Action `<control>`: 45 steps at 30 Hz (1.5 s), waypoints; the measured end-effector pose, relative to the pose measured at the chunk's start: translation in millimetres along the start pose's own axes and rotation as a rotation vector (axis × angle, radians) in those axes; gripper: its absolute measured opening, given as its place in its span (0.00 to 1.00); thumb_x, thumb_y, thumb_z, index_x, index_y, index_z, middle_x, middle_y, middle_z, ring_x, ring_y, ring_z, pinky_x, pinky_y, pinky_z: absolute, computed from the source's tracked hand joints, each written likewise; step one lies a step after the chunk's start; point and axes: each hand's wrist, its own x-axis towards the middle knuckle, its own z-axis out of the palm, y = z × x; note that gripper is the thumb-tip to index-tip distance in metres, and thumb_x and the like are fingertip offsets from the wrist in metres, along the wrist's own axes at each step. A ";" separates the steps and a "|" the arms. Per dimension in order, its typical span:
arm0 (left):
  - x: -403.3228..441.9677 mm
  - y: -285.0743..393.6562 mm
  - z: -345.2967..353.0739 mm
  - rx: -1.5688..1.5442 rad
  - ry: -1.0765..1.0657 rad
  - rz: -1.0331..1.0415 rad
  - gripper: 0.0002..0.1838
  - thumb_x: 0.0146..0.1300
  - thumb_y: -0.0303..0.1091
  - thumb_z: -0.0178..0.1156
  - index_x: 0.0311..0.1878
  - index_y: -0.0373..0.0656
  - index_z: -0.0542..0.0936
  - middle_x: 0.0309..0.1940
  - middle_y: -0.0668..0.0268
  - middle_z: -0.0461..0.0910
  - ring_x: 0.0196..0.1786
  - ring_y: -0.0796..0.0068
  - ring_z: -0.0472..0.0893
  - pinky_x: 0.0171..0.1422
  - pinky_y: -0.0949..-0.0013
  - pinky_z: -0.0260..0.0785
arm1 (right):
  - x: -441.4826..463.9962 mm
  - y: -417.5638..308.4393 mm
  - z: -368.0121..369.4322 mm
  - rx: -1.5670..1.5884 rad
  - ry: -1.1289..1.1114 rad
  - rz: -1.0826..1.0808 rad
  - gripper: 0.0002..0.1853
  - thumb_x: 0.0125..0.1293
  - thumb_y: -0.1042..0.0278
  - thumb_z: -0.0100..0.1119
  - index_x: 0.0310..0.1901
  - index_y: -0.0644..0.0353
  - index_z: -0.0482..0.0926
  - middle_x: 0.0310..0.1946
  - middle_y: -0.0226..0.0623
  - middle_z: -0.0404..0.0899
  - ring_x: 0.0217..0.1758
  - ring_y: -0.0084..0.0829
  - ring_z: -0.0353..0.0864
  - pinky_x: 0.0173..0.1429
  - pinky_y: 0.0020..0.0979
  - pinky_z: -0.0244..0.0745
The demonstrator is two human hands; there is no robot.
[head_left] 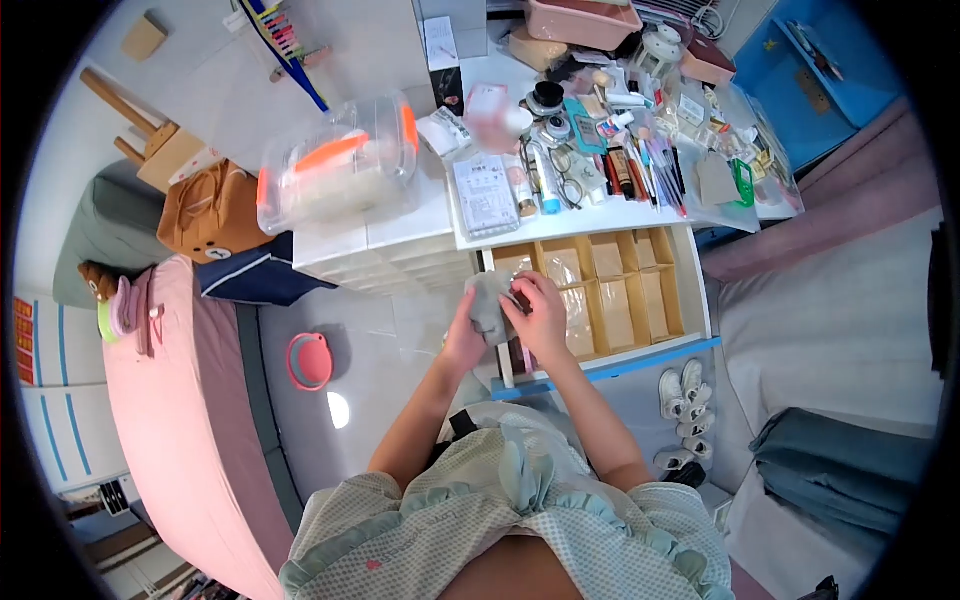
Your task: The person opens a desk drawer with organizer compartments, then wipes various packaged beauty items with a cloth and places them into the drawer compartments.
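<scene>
Left hand point(464, 330) closed around a crumpled grey cloth point(488, 308), right hand point(540, 318) pinching the cloth's other side between bent fingers and thumb: that is how I see the person holding it, over the left side of a pulled-out drawer point(622, 366). Just below the hands is the person's pale checked garment point(400, 530), with its grey-green frills and bow. Brown card dividers point(597, 290) split the drawer into rows of compartments, clear plastic glinting in a few, and a blue strip point(610, 376) runs along its front edge. Down on the grey floor, white shoes point(690, 400) stand bunched to the right, while a pink basin point(311, 362) sits well off to the left. Beyond the drawer, the white desk point(600, 215) is crowded: tubes, pencils and jars lie packed together, too many to tell apart, with a green-framed object point(742, 184) near the right end and a pink tub point(585, 22) at the back. A clear box point(340, 170) with orange clips rests on the white cabinet beside it. Farther left I see a pink-covered bed point(180, 420) and a brown bear-faced bag point(212, 212); on the far right, a pink curtain point(840, 210) hangs below a blue cabinet point(850, 85).
</scene>
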 end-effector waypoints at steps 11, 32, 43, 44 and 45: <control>42.8 85.3 -28.4 -0.020 0.073 -0.128 0.30 0.67 0.56 0.27 0.61 0.45 0.63 0.55 0.64 0.70 0.58 0.65 0.69 0.64 0.59 0.58 | 54.8 -42.2 83.1 0.087 0.140 0.174 0.10 0.52 0.69 0.60 0.35 0.63 0.78 0.34 0.41 0.79 0.37 0.41 0.78 0.40 0.34 0.73; 90.3 133.5 -60.9 0.342 -0.302 0.256 0.17 0.40 0.19 0.54 0.38 0.26 0.75 0.38 0.55 0.77 0.42 0.66 0.76 0.48 0.70 0.67 | 97.9 58.6 96.0 -0.143 0.244 0.577 0.19 0.49 0.64 0.64 0.45 0.54 0.75 0.31 0.34 0.75 0.28 0.31 0.76 0.33 0.32 0.70; 85.5 156.0 -51.4 0.693 -0.324 0.433 0.09 0.49 0.21 0.51 0.32 0.29 0.78 0.38 0.57 0.76 0.43 0.65 0.76 0.47 0.70 0.69 | 107.8 81.4 98.6 -0.365 0.391 0.608 0.17 0.51 0.55 0.63 0.35 0.61 0.80 0.28 0.39 0.77 0.28 0.34 0.77 0.35 0.33 0.71; 86.9 155.6 -54.4 0.723 -0.335 0.429 0.09 0.50 0.21 0.51 0.33 0.30 0.78 0.40 0.57 0.76 0.44 0.65 0.76 0.47 0.69 0.69 | 106.9 80.0 97.2 -0.341 0.415 0.603 0.16 0.52 0.57 0.62 0.35 0.62 0.80 0.27 0.38 0.77 0.27 0.32 0.77 0.34 0.32 0.71; 88.3 155.3 -57.5 0.752 -0.346 0.426 0.09 0.51 0.20 0.50 0.34 0.31 0.77 0.41 0.57 0.75 0.45 0.65 0.75 0.48 0.68 0.69 | 105.0 79.4 95.5 -0.316 0.439 0.597 0.15 0.53 0.58 0.62 0.35 0.62 0.80 0.26 0.38 0.77 0.26 0.31 0.77 0.33 0.31 0.71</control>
